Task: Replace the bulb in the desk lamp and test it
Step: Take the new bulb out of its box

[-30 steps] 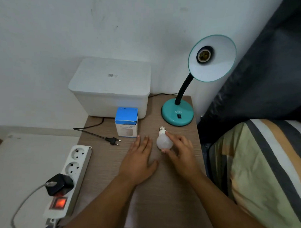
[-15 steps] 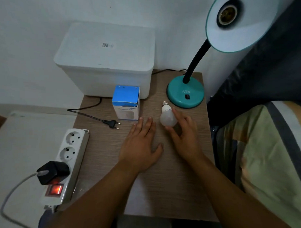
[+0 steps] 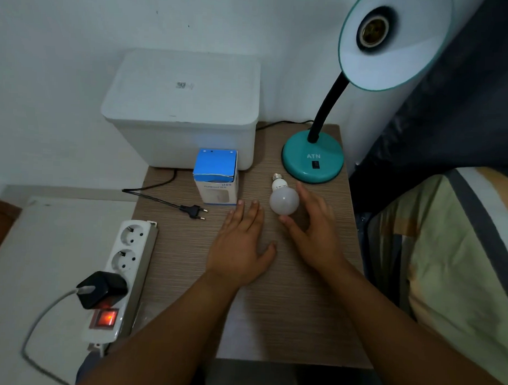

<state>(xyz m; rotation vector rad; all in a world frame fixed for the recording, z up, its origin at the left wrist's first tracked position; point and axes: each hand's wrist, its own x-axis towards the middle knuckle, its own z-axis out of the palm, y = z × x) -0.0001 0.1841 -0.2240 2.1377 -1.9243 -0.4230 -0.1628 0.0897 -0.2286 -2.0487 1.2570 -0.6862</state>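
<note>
bulb (image 3: 284,199) lying on table (image 3: 300,309) | right hand (image 3: 314,232) cupped beside — seemingly apart

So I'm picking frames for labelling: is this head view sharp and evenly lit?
Head view: dim, bluish light; the bulb and both hands are sharp enough, the lamp shade looks stretched by the wide lens, the power strip's switch glows red.

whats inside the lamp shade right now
Inside the lamp shade only the bare socket shows, with brass-coloured metal in it and no bulb fitted. How deep the socket goes cannot be seen. The bulb lies on the table.
</note>
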